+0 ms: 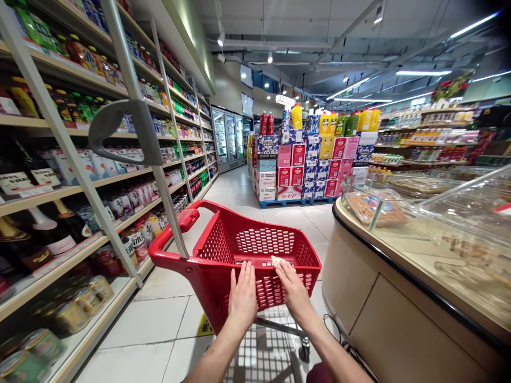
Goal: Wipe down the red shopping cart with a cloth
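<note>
A red plastic shopping cart [215, 268] with a perforated basket stands side-on in front of me, its basket bare inside. My left hand [242, 295] lies against the near side of the basket, fingers stretched out and holding nothing. Farther right, my right hand [294, 290] is at the near rim with a crumpled white cloth [276, 261] under its fingers. Only a bit of that cloth shows past the fingertips. A grey metal pole [165, 199] with a grey plastic handle [151, 133] rises from the cart's left end.
Drink shelves [91, 239] line the left side. On the right stands a curved food counter [359, 266] with a glass edge and packed trays. Stacked drink cartons [291, 170] sit on a blue pallet ahead. A yellow floor sign [205, 325] lies partly behind the cart.
</note>
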{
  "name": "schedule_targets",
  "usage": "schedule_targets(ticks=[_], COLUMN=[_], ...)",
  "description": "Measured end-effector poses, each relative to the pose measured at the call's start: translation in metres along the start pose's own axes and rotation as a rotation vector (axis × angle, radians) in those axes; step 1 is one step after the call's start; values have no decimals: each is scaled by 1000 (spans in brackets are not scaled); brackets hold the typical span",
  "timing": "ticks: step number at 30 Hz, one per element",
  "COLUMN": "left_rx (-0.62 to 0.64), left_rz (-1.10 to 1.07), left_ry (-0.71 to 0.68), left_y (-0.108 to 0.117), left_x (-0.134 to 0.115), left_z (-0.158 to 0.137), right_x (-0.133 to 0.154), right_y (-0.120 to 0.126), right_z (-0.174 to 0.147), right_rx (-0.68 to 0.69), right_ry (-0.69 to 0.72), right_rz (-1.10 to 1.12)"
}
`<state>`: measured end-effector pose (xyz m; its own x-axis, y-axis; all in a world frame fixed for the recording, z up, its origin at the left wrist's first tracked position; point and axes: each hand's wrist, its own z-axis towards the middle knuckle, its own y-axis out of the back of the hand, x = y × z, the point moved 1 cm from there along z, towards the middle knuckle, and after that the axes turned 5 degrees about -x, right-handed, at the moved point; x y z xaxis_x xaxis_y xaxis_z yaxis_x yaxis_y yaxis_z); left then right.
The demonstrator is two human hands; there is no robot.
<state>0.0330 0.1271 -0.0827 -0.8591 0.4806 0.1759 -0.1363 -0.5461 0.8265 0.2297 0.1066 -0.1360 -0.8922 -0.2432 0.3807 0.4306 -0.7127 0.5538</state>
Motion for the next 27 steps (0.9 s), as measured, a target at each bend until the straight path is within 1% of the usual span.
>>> schedule_targets(ticks=[1, 2, 5, 6, 7, 8, 10, 11, 12, 13, 14, 16, 17, 18, 19, 21, 23, 24, 25, 27], left_rx=[1, -1, 0, 5, 11, 15, 13, 7, -2, -10, -15, -9, -2, 3, 3, -14, -48, -64, -74, -75], left_rz=[-2, -3, -3, -4, -3, -2, 3, 8, 16, 26, 36, 48, 50, 50, 51, 56, 68, 75, 80, 80], left_ry=[-2, 3, 45, 55, 59, 59, 46, 43, 50, 63, 79, 100, 99, 94, 86, 65, 67, 87, 111, 145], left_y=[1, 3, 6, 7, 7, 8, 9, 10, 11, 12, 14, 15, 15, 15, 15, 16, 19, 21, 24, 27], left_x=[2, 4, 10, 11, 12, 13, 15, 18, 21, 24, 27, 32, 33, 34, 34, 37, 44, 49, 54, 63], left_z=[0, -1, -3, -3, -4, -4, -4, -4, -5, -5, -6, -7, -8, -9, -9, -10, -11, -12, -12, -13], right_x=[0, -3, -17, -16, -10, -1, 19, 26, 28, 26, 21, 12, 13, 19, 29, 53, 68, 68, 65, 53], right_y=[0, 2, 9, 7, 4, -2, -14, -17, -19, -18, -15, -11, -12, -15, -19, -31, -38, -38, -36, -31], right_z=[2, 3, 5, 5, 5, 5, 5, 6, 7, 8, 9, 11, 12, 13, 13, 14, 15, 16, 16, 16], right_rx=[11, 2, -80, -91, -85, -62, 18, 52, 70, 67, 45, -31, -55, -60, -50, -3, 29, 25, 8, -58], right_ry=[9, -28, -228, -246, -228, -176, -29, 27, 51, 40, -1, -116, -151, -152, -122, -1, 110, 131, 122, 43], right_rz=[5, -13, -115, -126, -117, -88, -7, 24, 39, 35, 17, -37, -53, -54, -39, 18, 66, 72, 62, 16])
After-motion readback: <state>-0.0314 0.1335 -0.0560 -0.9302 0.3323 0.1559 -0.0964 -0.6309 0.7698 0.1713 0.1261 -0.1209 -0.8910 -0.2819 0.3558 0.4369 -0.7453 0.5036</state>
